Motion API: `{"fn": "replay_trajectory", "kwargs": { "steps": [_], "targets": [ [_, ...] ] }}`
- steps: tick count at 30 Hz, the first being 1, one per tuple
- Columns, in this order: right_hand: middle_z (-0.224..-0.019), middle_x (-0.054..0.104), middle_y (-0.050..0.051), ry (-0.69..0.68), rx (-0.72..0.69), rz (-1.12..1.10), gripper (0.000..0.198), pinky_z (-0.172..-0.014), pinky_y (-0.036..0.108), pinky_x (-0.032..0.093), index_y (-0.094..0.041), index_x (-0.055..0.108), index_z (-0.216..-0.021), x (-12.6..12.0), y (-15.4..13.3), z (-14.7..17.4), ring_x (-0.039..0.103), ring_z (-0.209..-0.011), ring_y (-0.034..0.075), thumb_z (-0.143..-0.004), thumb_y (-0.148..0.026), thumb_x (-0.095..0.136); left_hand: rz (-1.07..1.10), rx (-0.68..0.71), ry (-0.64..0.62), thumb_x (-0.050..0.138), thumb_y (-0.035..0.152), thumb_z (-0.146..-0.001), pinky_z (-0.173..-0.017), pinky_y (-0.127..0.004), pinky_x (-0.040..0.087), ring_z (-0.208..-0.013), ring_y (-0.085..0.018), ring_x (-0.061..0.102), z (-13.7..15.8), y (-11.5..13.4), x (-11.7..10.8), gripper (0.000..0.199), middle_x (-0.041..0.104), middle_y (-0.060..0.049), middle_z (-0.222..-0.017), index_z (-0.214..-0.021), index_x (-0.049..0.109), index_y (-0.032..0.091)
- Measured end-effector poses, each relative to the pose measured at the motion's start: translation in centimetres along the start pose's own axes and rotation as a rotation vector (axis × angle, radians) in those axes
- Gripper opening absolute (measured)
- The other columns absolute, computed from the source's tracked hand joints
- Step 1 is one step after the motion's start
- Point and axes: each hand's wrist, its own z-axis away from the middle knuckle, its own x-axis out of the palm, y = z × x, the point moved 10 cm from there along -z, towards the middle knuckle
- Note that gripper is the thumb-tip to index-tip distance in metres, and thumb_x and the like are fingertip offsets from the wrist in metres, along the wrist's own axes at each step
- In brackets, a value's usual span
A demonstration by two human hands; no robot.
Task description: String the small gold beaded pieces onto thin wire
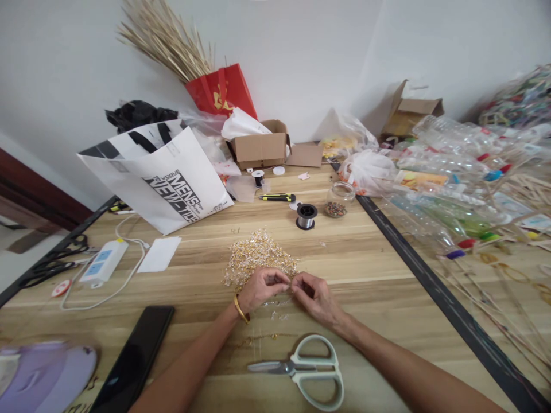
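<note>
Beads (pixel 257 252) lay heaped on the wooden table (pixel 365 252), just beyond the hands. I logged left hand (pixel 263 287) and right hand (pixel 316 295) with fingertips pinched, nearly meeting; anything gripped was too small to tell.

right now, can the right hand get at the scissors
Probably yes: the scissors lie close by, with nothing on top of them, though the right hand would likely have to draw away from the left hand first.
</note>
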Motion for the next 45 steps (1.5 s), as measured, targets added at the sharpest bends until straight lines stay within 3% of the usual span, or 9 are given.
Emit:
{"fn": "replay_trajectory", "kwargs": {
  "steps": [7,20,29,45],
  "targets": [
    [-0.06,0.049,-0.002,-0.003,0.006,0.03,0.017,-0.049,0.02,0.031,-0.015,0.055,-0.072,0.0,0.0,0.0,0.041,-0.053,0.01,-0.084,-0.026,0.05,0.022,-0.006,-0.009,0.07,0.023,-0.068,-0.073,-0.027,0.049,-0.074,-0.014,0.061,0.0,-0.2,0.1,0.017,0.067,-0.005,-0.079,-0.08,0.064,0.012],
    [-0.061,0.051,-0.001,0.006,0.01,0.032,0.017,-0.048,0.02,0.031,-0.015,0.055,-0.073,0.0,0.1,0.0,0.041,-0.053,0.01,-0.084,-0.027,0.051,-0.018,-0.018,-0.001,0.07,0.025,-0.068,-0.062,-0.022,0.045,-0.062,-0.011,0.058,0.0,-0.4,0.0,0.016,0.065,-0.003,-0.068,-0.074,0.066,0.011],
    [-0.062,0.052,-0.001,-0.002,0.006,0.027,0.018,-0.049,0.021,0.033,-0.016,0.056,-0.073,0.0,-0.1,-0.1,0.044,-0.054,0.01,-0.084,-0.029,0.05,-0.037,0.018,-0.019,0.07,0.027,-0.068,-0.062,-0.022,0.044,-0.063,-0.012,0.056,-0.1,-0.2,0.1,0.016,0.064,-0.002,-0.068,-0.071,0.065,0.012],
    [-0.06,0.053,-0.003,-0.023,0.038,-0.054,0.02,-0.044,0.019,0.033,-0.017,0.056,-0.086,0.3,0.1,0.0,0.043,-0.049,0.008,-0.08,-0.036,0.059,-0.1,0.05,0.036,0.067,0.028,-0.072,-0.062,-0.022,0.043,-0.063,-0.012,0.055,0.1,0.9,-0.4,0.016,0.062,-0.002,-0.066,-0.069,0.064,0.012]
  ]
}}
